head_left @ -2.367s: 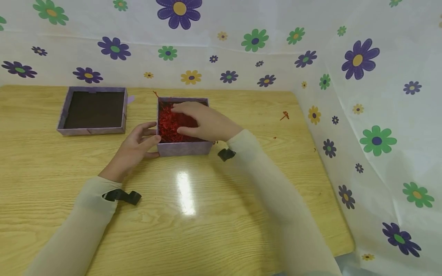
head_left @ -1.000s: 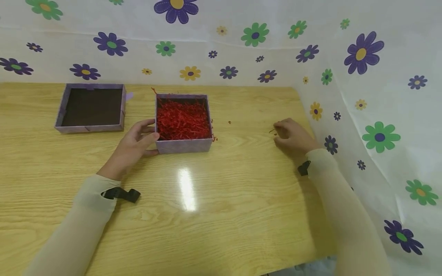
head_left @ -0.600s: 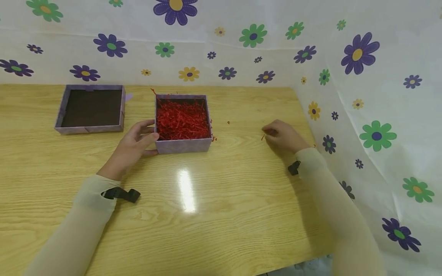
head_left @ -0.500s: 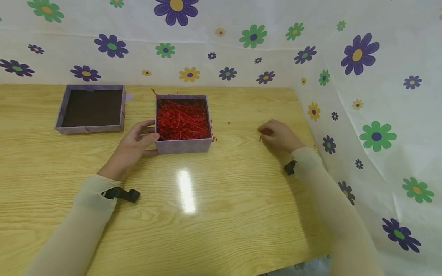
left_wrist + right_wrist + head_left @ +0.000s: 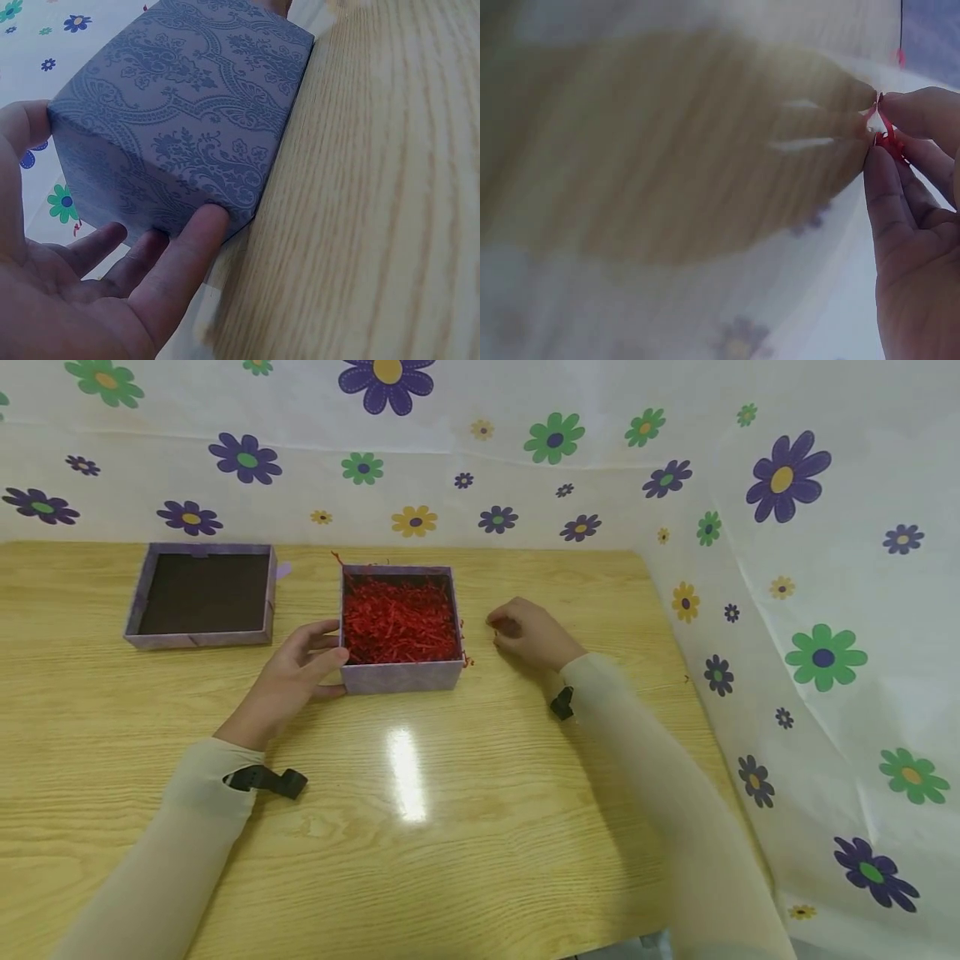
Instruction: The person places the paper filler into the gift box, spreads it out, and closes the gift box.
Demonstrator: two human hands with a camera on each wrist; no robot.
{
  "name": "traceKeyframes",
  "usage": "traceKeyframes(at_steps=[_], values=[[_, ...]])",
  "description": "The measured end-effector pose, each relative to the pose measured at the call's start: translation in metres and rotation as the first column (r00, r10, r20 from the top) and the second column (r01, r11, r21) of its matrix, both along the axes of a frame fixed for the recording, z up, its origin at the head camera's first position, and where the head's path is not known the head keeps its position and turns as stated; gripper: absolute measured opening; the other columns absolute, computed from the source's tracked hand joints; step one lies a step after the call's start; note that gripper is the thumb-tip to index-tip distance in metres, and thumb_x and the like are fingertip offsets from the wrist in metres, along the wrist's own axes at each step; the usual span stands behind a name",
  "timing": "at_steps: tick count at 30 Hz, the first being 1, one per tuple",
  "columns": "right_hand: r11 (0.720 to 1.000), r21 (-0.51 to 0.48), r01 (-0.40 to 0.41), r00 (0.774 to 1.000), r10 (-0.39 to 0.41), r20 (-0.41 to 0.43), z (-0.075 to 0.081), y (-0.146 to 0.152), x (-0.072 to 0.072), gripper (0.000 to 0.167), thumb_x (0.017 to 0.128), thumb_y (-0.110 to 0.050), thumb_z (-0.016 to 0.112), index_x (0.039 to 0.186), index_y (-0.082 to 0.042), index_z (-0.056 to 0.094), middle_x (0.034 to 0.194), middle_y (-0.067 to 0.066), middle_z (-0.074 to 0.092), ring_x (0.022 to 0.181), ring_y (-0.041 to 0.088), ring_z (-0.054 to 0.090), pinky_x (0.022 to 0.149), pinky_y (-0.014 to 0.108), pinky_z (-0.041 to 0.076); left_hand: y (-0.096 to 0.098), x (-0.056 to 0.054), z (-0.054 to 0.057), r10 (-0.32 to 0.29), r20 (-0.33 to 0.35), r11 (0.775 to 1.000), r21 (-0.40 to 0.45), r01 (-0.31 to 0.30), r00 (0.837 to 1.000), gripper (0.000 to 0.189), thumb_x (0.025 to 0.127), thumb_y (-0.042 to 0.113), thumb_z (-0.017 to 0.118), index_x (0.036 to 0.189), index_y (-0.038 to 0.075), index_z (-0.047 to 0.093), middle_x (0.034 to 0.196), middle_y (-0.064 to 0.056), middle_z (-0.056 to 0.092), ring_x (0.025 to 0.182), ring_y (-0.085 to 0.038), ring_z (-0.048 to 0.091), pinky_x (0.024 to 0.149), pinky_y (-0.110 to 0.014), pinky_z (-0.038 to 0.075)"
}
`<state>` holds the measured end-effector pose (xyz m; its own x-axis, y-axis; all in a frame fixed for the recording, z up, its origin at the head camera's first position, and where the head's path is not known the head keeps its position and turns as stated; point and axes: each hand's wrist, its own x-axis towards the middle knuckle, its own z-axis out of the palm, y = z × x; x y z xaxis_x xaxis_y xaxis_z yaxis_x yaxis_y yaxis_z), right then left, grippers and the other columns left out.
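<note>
My left hand (image 5: 288, 681) rests against the left side of a purple patterned box (image 5: 401, 677), thumb tip at the rim's front-left corner. Its fingers spread along the outer wall, seen closer on the box (image 5: 195, 97) in the left wrist view. Red crinkle paper shreds (image 5: 397, 618) fill the box, a few sticking out over its edges. Just right of the box, my right hand (image 5: 536, 635) hovers low over the table with curled fingers. In the right wrist view, thumb and fingertips pinch red paper shreds (image 5: 889, 142).
A shallow purple lid (image 5: 198, 639) with a dark inside lies to the left on the wooden table (image 5: 480, 827). Stray red shreds (image 5: 468, 661) cling to the box's right side. Flower-printed white sheeting (image 5: 832, 577) walls the table at the back and right.
The right hand left the box, picked up red shreds at the table's right, then came back left to beside the box, where a stray bit lay. The left hand stayed at the box.
</note>
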<state>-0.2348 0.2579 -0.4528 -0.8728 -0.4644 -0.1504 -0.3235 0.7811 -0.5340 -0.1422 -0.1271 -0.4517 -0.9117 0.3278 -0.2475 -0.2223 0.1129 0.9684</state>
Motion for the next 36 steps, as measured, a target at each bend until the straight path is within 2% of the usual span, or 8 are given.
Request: traceKeyframes(at_steps=[5, 13, 20, 23, 26, 29, 32, 36], values=[[0.997, -0.02, -0.074, 0.997, 0.074, -0.011, 0.001, -0.026, -0.004, 0.033, 0.099, -0.011, 0.068, 0.13, -0.002, 0.066, 0.127, 0.013, 0.063, 0.122, 0.027, 0.058, 0.113, 0.036, 0.044, 0.0, 0.0, 0.0, -0.002, 0.005, 1.0, -0.001, 0.002, 1.0, 0.074, 0.107, 0.04, 0.057, 0.166, 0.016, 0.019, 0.16, -0.016, 0.03, 0.141, -0.031, 0.04, 0.092, -0.033, 0.06], [0.991, 0.001, -0.133, 0.989, 0.133, -0.067, -0.006, -0.049, -0.007, 0.029, 0.101, -0.016, 0.067, 0.126, -0.001, 0.068, 0.119, 0.011, 0.063, 0.116, 0.024, 0.06, 0.109, 0.035, 0.047, 0.0, 0.0, -0.001, -0.002, -0.007, 1.0, -0.011, 0.002, 1.0, 0.075, 0.106, 0.042, 0.058, 0.166, 0.016, 0.02, 0.159, -0.016, 0.032, 0.141, -0.031, 0.041, 0.09, -0.032, 0.06], [0.986, 0.049, -0.156, 0.985, 0.159, -0.064, -0.002, -0.048, -0.005, 0.031, 0.101, -0.017, 0.068, 0.128, -0.003, 0.068, 0.119, 0.009, 0.064, 0.113, 0.023, 0.06, 0.107, 0.035, 0.048, 0.0, 0.0, -0.001, 0.005, -0.005, 1.0, -0.016, -0.005, 1.0, 0.076, 0.105, 0.043, 0.059, 0.165, 0.016, 0.021, 0.16, -0.016, 0.031, 0.142, -0.033, 0.04, 0.09, -0.031, 0.06], [0.986, 0.066, -0.154, 0.985, 0.159, -0.066, 0.0, -0.041, -0.004, 0.041, 0.098, -0.017, 0.069, 0.135, -0.002, 0.063, 0.122, 0.009, 0.064, 0.115, 0.023, 0.058, 0.108, 0.035, 0.046, 0.001, 0.0, -0.001, 0.009, -0.001, 1.0, -0.007, -0.009, 1.0, 0.075, 0.105, 0.043, 0.059, 0.165, 0.016, 0.022, 0.159, -0.015, 0.032, 0.142, -0.032, 0.04, 0.091, -0.032, 0.06], [0.989, 0.084, -0.118, 0.99, 0.124, -0.066, 0.002, -0.034, -0.003, 0.053, 0.094, -0.019, 0.072, 0.142, -0.003, 0.056, 0.129, 0.009, 0.061, 0.121, 0.025, 0.054, 0.112, 0.037, 0.042, 0.001, -0.001, -0.001, 0.008, 0.002, 1.0, 0.006, -0.008, 1.0, 0.076, 0.105, 0.043, 0.059, 0.165, 0.017, 0.021, 0.16, -0.015, 0.031, 0.142, -0.032, 0.04, 0.092, -0.034, 0.06], [0.989, 0.106, -0.101, 0.991, 0.109, -0.072, 0.002, -0.031, -0.002, 0.056, 0.095, -0.024, 0.073, 0.145, -0.006, 0.055, 0.133, 0.008, 0.058, 0.126, 0.026, 0.05, 0.116, 0.039, 0.039, -0.001, 0.0, -0.003, 0.009, 0.0, 1.0, 0.013, -0.009, 1.0, 0.076, 0.106, 0.042, 0.059, 0.166, 0.016, 0.02, 0.16, -0.016, 0.029, 0.142, -0.032, 0.039, 0.091, -0.035, 0.061], [0.984, 0.119, -0.132, 0.986, 0.142, -0.082, -0.002, -0.033, -0.004, 0.053, 0.097, -0.026, 0.07, 0.145, -0.007, 0.057, 0.128, 0.006, 0.058, 0.12, 0.023, 0.051, 0.11, 0.037, 0.043, -0.002, 0.0, -0.004, 0.014, -0.005, 1.0, 0.012, -0.014, 1.0, 0.076, 0.106, 0.041, 0.059, 0.165, 0.015, 0.02, 0.159, -0.016, 0.03, 0.141, -0.031, 0.04, 0.09, -0.034, 0.061], [0.979, 0.108, -0.172, 0.978, 0.183, -0.101, -0.002, -0.038, -0.004, 0.041, 0.102, -0.024, 0.064, 0.139, -0.007, 0.064, 0.114, 0.004, 0.059, 0.104, 0.019, 0.053, 0.096, 0.033, 0.049, 0.001, 0.0, -0.004, 0.014, -0.012, 1.0, 0.021, -0.013, 1.0, 0.073, 0.106, 0.039, 0.059, 0.165, 0.014, 0.023, 0.157, -0.017, 0.032, 0.138, -0.028, 0.043, 0.089, -0.032, 0.061]])
